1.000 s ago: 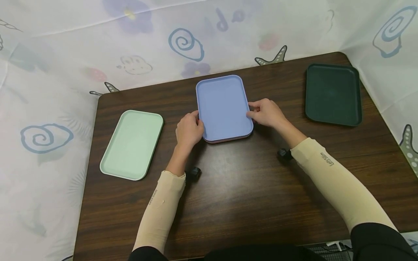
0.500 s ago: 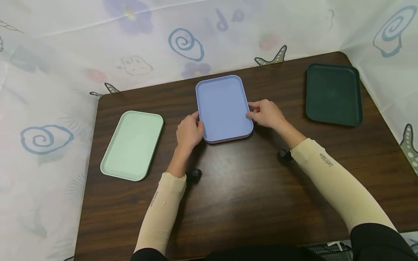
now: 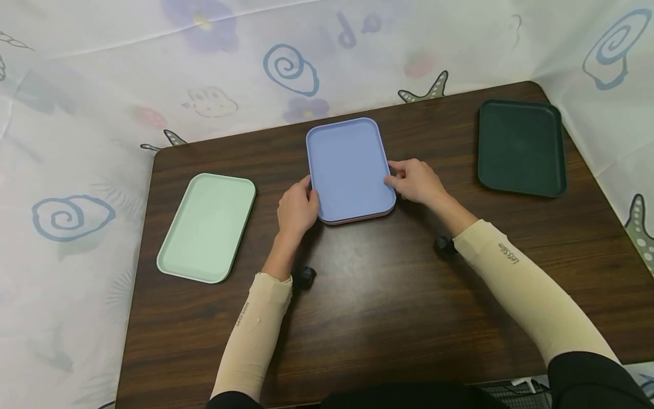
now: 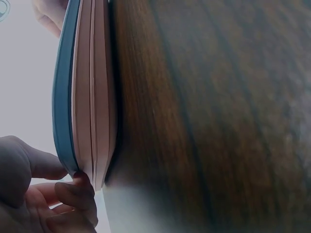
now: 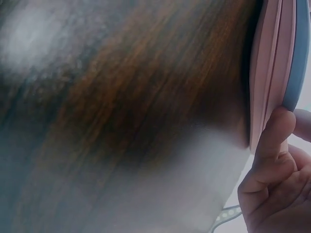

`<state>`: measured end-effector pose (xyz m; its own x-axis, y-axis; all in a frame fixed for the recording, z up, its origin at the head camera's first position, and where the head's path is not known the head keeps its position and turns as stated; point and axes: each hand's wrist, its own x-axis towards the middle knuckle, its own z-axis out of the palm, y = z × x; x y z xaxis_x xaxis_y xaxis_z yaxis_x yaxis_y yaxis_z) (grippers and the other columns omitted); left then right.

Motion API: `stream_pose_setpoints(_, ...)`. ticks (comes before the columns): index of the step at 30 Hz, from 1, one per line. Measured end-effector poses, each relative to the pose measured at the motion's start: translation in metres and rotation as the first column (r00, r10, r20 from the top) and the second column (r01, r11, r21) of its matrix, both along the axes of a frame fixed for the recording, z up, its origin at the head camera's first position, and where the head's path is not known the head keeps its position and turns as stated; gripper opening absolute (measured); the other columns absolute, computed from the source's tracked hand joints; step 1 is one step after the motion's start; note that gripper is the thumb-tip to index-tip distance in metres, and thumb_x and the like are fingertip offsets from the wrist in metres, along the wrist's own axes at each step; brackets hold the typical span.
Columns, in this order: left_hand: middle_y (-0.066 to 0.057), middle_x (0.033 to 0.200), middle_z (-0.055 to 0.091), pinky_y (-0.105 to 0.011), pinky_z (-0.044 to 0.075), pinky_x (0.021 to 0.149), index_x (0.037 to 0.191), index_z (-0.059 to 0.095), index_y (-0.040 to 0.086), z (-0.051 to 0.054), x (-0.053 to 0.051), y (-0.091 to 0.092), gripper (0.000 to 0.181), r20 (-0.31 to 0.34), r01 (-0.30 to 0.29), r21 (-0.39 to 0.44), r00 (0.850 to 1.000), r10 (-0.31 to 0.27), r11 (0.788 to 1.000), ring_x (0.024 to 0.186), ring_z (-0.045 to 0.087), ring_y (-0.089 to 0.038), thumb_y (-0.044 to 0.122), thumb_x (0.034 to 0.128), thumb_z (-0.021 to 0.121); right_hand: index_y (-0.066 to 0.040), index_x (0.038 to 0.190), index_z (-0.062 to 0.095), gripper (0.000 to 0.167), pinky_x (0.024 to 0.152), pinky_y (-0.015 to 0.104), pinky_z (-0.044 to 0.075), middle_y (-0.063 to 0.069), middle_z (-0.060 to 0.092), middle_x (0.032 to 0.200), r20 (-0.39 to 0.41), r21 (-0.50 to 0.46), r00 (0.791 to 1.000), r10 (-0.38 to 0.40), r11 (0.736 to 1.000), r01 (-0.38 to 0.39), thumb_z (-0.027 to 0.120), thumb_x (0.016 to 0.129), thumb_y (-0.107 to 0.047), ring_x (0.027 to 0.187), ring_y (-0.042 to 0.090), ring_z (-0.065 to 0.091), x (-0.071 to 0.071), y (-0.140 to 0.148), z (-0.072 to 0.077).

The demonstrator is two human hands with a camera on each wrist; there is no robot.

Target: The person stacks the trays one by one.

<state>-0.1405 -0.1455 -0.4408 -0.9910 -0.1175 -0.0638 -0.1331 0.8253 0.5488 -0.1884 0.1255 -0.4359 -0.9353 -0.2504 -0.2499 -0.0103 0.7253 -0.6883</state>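
A blue tray (image 3: 351, 170) lies on top of pink trays (image 4: 92, 87) at the middle of the table; two pink rims show below it in the wrist views. My left hand (image 3: 298, 209) pinches the blue tray's left edge, its thumb at the rim and a fingertip at the seam above the pink. On the opposite edge my right hand (image 3: 418, 180) pinches the blue tray in the same way, its curled fingers (image 5: 277, 138) beside the stack. The stack rests on the table, its edges nearly lined up.
To the left lies a pale green tray (image 3: 206, 227), set at a slant. A dark green tray (image 3: 521, 147) sits near the right back corner of the brown wooden table (image 3: 388, 318). A patterned white cloth (image 3: 357, 62) hangs behind the table and along its sides.
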Motion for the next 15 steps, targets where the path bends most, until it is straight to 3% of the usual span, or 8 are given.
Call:
stream_pose_setpoints(6,-0.006,0.092,0.066,-0.047,0.048,0.070,0.141,0.055,0.011,-0.005,0.003,-0.005,0.044,0.003,0.011,0.028,1.000,-0.011,1.000,0.078,0.058,-0.024,0.022,0.0990,0.050,-0.011,0.142,0.054,0.052,0.049,0.030,0.030,0.003,0.056,0.066,-0.004,0.027,1.000,-0.006,1.000,0.006,0.063,0.095,-0.032,0.054,0.017,0.052,0.003,-0.001,0.001)
stream_pose_setpoints(10,-0.007,0.093,0.064,-0.048,0.047,0.071,0.141,0.055,0.011,-0.005,0.006,-0.008,0.043,-0.015,0.049,0.025,0.999,-0.048,0.998,0.081,0.058,-0.026,0.024,0.0998,0.051,-0.011,0.141,0.055,0.051,0.050,0.031,0.031,0.003,0.057,0.065,-0.016,0.023,1.000,-0.013,1.000,0.014,0.061,0.096,-0.035,0.055,0.018,0.054,0.004,-0.001,0.002)
stream_pose_setpoints(15,-0.008,0.095,0.064,-0.051,0.047,0.073,0.139,0.057,0.013,-0.002,0.016,-0.014,0.043,-0.016,0.082,0.014,0.997,-0.082,0.997,0.087,0.061,-0.028,0.029,0.1001,0.051,-0.012,0.140,0.056,0.051,0.052,0.034,0.034,0.007,0.064,0.073,-0.042,0.031,0.999,-0.028,0.999,0.029,0.057,0.098,-0.040,0.059,0.020,0.056,0.009,0.000,0.004)
